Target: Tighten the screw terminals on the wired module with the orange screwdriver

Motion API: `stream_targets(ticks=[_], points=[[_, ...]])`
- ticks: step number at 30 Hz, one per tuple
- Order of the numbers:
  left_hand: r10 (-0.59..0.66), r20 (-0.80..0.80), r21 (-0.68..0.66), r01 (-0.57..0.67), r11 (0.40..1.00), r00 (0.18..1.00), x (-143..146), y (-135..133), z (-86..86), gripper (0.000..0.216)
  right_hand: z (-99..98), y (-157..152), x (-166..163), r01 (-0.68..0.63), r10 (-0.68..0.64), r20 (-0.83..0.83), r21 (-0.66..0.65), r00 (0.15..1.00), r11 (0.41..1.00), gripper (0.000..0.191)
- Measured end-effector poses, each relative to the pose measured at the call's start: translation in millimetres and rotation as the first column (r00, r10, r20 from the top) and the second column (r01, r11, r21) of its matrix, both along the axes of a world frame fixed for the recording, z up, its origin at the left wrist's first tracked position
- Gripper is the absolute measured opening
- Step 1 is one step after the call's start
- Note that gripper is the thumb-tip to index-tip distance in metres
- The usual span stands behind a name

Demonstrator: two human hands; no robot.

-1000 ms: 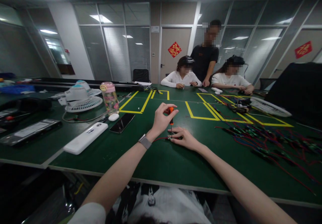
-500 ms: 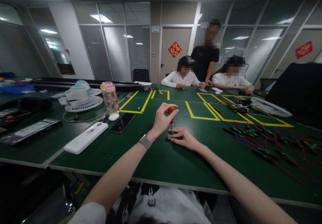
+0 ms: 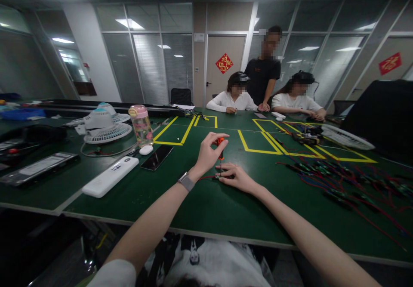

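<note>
My left hand (image 3: 207,151) is closed round the orange handle of a small screwdriver (image 3: 220,143), which stands upright with its tip down on a small part (image 3: 219,176). My right hand (image 3: 238,176) lies on the green table (image 3: 206,201) with its fingers pressed on that small part, from which a red wire runs to the left. A watch sits on my left wrist.
A white power bank (image 3: 110,176), a black phone (image 3: 156,157), a white earbud case (image 3: 146,149), a pink-capped bottle (image 3: 140,125) and a small fan (image 3: 102,127) lie to the left. A heap of red and black wired parts (image 3: 335,177) spreads on the right. Three people are at the far side.
My left fingers have shifted slightly on the screwdriver handle. The standing person across the table has moved a little. My right hand has stayed put.
</note>
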State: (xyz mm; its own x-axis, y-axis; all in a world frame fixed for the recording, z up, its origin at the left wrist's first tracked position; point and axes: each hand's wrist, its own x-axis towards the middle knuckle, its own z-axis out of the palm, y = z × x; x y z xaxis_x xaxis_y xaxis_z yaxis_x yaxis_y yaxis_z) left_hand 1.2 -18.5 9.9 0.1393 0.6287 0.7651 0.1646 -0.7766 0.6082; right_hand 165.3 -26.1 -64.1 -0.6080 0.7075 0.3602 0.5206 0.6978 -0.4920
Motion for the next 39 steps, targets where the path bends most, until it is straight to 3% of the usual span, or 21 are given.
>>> stream_targets(ticks=[9,17,28,39], points=[[-0.126,0.026,-0.069,0.127,0.989,0.992,1.5,1.3,-1.6,0.032,-1.1,0.7,-0.5,-0.004,0.004,-0.004,0.006,1.000,1.000,0.026],[0.031,-0.014,0.010,-0.030,0.999,0.999,0.2,-2.5,1.0,0.021,0.3,-0.4,-0.1,0.004,-0.004,0.010,-0.005,1.000,1.000,0.026],[-0.159,0.047,-0.112,0.163,0.980,0.986,1.3,3.9,-3.6,0.034,-0.8,0.6,-0.2,0.003,-0.003,0.010,0.007,1.000,1.000,0.026],[0.017,-0.015,0.023,-0.017,1.000,1.000,1.5,-1.7,0.3,0.020,-0.6,0.9,-0.1,0.007,-0.007,0.024,0.016,1.000,1.000,0.025]])
